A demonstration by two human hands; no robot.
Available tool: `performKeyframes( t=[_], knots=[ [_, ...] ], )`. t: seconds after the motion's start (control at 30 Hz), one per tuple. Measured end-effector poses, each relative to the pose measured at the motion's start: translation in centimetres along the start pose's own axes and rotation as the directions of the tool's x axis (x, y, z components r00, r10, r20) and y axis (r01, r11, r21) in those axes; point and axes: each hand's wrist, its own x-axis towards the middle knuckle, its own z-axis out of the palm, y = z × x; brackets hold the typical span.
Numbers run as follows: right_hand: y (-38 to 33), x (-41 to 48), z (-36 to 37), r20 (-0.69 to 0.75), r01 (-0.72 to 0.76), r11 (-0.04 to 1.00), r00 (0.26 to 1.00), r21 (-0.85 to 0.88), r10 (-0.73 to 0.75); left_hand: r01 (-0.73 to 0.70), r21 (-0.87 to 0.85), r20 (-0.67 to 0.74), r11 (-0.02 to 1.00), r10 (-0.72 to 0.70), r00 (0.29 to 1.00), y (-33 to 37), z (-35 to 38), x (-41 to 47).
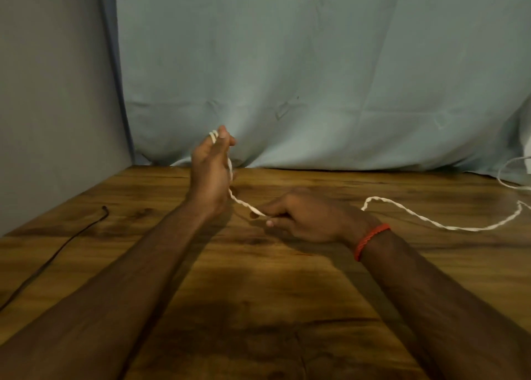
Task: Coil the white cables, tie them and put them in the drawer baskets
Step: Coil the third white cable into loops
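Thin, twisted and limp, the white cable trails from the frame's right edge across the table to centre. The right hand pinches it; the raised left hand seems to clamp small loops at its fingertips. Probably light and kink-prone: best gripped close to the loops.

My wooden worktop fills the lower frame; a thin black cord crosses its left edge, creased pale blue cloth hangs behind, grey wall upper left
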Motion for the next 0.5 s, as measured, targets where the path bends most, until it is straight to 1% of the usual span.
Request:
performKeyframes(
  t=[0.03, 0.07, 0.1, 0.13, 0.17, 0.23, 0.3, 0.37, 0.4, 0.43, 0.5],
  knots=[
    [-0.6, 0.0, -0.3, -0.034, 0.028, 1.0, 0.999, 0.001, -0.028, -0.133, 0.205, 0.103, 0.97, 0.114, 0.988, -0.4, 0.1, -0.2],
    [-0.9, 0.0, -0.6, -0.092, 0.059, 0.998, 0.994, -0.008, -0.059, -0.263, 0.383, 0.255, 0.886, 0.173, 0.952, -0.8, 0.1, -0.5],
    [-1.0, -0.2, -0.9, -0.165, 0.083, 0.996, 0.982, -0.041, -0.089, -0.359, 0.481, 0.391, 0.8, 0.17, 0.905, -1.2, 0.1, -0.5],
    [-1.0, -0.4, -1.3, -0.245, 0.083, 0.992, 0.964, -0.098, -0.105, -0.386, 0.503, 0.489, 0.773, 0.114, 0.865, -1.5, 0.0, -0.6],
    [-0.6, -0.6, -1.7, -0.328, 0.047, 0.986, 0.939, -0.162, -0.099, -0.36, 0.485, 0.54, 0.797, 0.052, 0.84, -1.5, -0.1, -0.7],
    [0.2, -1.2, -2.7, -0.492, -0.065, 0.968, 0.868, -0.242, -0.064, -0.31, 0.442, 0.609, 0.842, -0.027, 0.793, -1.3, -0.3, -0.9],
    [1.0, -1.7, -3.4, -0.628, -0.141, 0.954, 0.776, -0.265, -0.06, -0.256, 0.461, 0.622, 0.85, -0.103, 0.776, -1.1, -0.5, -1.1],
    [1.5, -2.1, -4.0, -0.695, -0.18, 0.95, 0.717, -0.254, -0.05, -0.172, 0.457, 0.61, 0.873, -0.167, 0.775, -0.7, -0.3, -1.4],
    [1.9, -2.2, -4.1, -0.72, -0.184, 0.955, 0.693, -0.233, -0.042, -0.106, 0.437, 0.605, 0.893, -0.205, 0.769, -0.6, -0.1, -1.7],
    [2.2, -2.3, -4.1, -0.752, -0.181, 0.961, 0.658, -0.211, -0.041, -0.03, 0.409, 0.612, 0.912, -0.249, 0.751, -0.4, 0.1, -1.8],
    [3.0, -2.6, -3.9, -0.824, -0.166, 0.974, 0.566, -0.151, -0.032, 0.136, 0.35, 0.638, 0.927, -0.342, 0.69, 0.0, 0.4, -2.3]
  ],
)
